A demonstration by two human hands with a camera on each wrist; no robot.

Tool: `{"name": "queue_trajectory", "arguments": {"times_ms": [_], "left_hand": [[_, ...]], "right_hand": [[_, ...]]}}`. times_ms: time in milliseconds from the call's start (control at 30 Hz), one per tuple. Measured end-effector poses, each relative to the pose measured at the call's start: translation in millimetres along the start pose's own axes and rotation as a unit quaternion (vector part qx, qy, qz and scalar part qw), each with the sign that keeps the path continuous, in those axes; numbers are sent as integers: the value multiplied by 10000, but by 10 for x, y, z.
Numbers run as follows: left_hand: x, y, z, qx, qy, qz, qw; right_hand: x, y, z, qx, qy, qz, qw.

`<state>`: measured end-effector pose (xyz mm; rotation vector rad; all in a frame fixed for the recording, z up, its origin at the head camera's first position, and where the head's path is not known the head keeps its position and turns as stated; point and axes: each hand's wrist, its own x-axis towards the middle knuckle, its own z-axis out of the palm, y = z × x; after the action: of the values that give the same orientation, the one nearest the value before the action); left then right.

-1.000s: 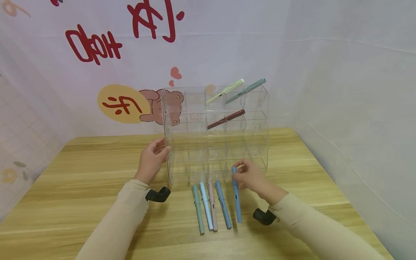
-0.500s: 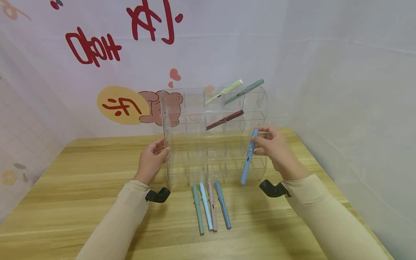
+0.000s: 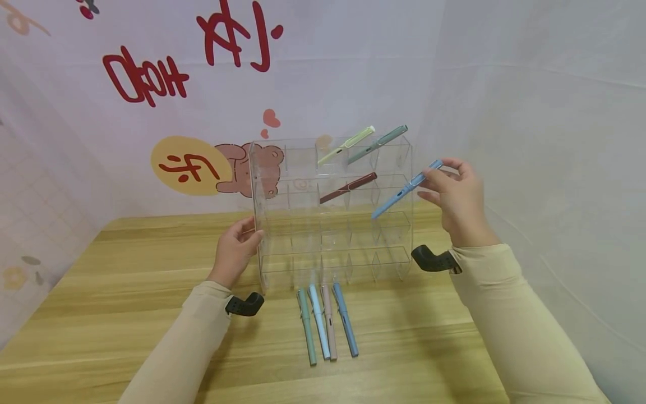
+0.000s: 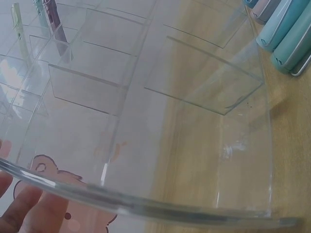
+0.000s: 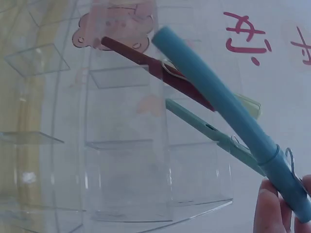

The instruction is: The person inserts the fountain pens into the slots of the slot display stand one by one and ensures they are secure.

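Observation:
My left hand (image 3: pixel 234 252) grips the left side panel of a clear acrylic pen rack (image 3: pixel 303 160), thumb at its edge and fingers partly hidden. At the rack's right side, my right hand (image 3: pixel 460 199) pinches a blue fountain pen (image 3: pixel 401 195) by its capped end. The pen slants down and left, its lower end in front of the right-hand compartments; whether it touches the rack I cannot tell. A pale yellow pen (image 3: pixel 348 145) and a grey-green pen (image 3: pixel 378 143) lean in the top row. One row lower leans a dark red pen (image 5: pixel 146 63).
On the wooden table (image 3: pixel 151 314) before the rack lie a green pen (image 3: pixel 307 327), a light blue pen (image 3: pixel 319 321), a pinkish pen (image 3: pixel 330 322) and a darker blue pen (image 3: pixel 345 320). A printed cloth (image 3: pixel 353 67) hangs close behind, with another cloth at the right.
My right hand has lifted the blue pen from the table up and right, tilting it from near upright to a slant beside the rack. My left hand stays on the side panel.

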<state>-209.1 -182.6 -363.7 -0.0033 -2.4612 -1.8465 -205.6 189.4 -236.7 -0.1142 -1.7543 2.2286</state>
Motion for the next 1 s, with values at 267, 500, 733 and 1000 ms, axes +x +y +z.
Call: {"name": "queue_trajectory", "arguments": {"times_ms": [267, 500, 733, 1000], "left_hand": [[-8, 11, -10, 14, -17, -42, 10000], [-6, 7, -4, 52, 2, -20, 10000], [-5, -7, 1, 18, -2, 44, 10000], [-8, -12, -5, 26, -6, 47, 10000]], "right_hand": [[137, -61, 69, -254, 636, -414, 9968], [251, -58, 135, -66, 1013, -495, 9936], [308, 54, 229, -344, 1139, -449, 9919], [313, 233, 361, -412, 1173, -325, 9917]]}}
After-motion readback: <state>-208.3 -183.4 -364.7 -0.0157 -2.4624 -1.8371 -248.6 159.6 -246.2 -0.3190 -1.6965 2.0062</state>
